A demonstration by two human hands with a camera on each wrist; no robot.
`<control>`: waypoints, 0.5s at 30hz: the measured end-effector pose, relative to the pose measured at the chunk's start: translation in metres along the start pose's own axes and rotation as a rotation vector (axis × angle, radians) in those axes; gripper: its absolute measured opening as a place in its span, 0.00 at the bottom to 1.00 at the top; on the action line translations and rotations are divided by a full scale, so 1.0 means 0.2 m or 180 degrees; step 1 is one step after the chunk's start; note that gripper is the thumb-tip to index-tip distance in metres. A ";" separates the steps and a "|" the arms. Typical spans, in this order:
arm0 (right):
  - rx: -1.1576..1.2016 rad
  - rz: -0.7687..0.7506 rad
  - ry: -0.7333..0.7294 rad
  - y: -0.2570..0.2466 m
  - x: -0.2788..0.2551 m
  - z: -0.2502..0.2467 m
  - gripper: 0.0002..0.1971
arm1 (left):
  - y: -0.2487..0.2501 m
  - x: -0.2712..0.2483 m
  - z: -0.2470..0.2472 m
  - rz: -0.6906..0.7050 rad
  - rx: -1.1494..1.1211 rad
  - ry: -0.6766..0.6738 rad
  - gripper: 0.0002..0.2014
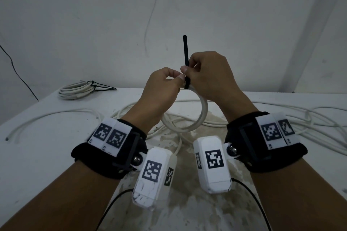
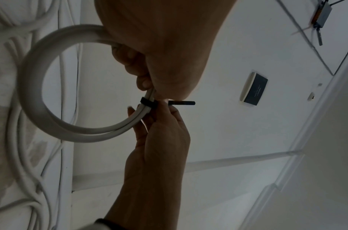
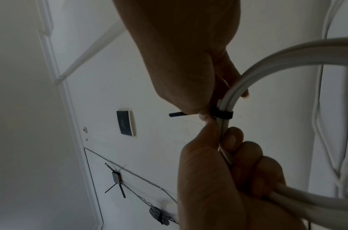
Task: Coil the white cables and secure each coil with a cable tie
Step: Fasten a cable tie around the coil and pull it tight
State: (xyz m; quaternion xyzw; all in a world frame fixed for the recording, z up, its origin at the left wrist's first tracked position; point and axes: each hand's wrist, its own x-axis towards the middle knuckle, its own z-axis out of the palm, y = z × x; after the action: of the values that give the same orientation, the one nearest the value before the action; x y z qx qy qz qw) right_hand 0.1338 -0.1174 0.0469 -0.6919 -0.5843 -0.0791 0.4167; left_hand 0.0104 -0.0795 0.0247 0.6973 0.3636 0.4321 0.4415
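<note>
A coil of white cable [image 1: 201, 116] is held up above the desk [image 1: 47, 148], between the two hands. The left hand [image 1: 161, 95] is closed around the coil's upper part, thumb and fingers pinching the strands together just beside the tie. A black cable tie [image 1: 185, 62] is already looped around the strands at the top of the coil; its band is seen wrapped across them in the right wrist view [image 3: 222, 114]. The free tail of the tie stands upright and is pinched by the right hand [image 1: 212, 78], fingers curled on it close to the loop.

Step in hand, as judged: cinching of the tie on this coil. The loop looks close against the strands, but whether it is fully tight cannot be told.

Next move calls for: a steady pull on the tail away from the coil while the left-hand pinch keeps the turns stacked, so none slips out of the loop.

One finished coil [image 1: 77, 90], bound with dark ties, lies at the far left corner of the desk. Loose white cables [image 1: 300, 118] are spread across the desk, uncoiled; further coils are judged outstanding.
</note>
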 end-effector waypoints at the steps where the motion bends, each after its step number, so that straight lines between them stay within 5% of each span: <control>1: 0.0061 -0.0001 0.0020 0.00 0.00 0.00 0.12 | 0.00 0.00 0.00 0.0009 -0.0020 -0.0020 0.06; 7: 0.0360 0.0111 0.0011 -0.01 0.00 -0.06 0.17 | 0.03 -0.01 -0.02 0.0136 -0.0306 -0.0188 0.05; 15: 0.1976 0.1281 -0.0627 0.00 -0.03 -0.12 0.11 | 0.04 -0.04 -0.02 0.1001 0.0018 -0.0499 0.03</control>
State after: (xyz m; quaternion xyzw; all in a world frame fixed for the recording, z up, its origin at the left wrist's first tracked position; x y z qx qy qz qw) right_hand 0.1411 -0.1376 0.0583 -0.6379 -0.4702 0.2519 0.5554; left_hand 0.0038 -0.0881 0.0301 0.7783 0.2157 0.4392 0.3934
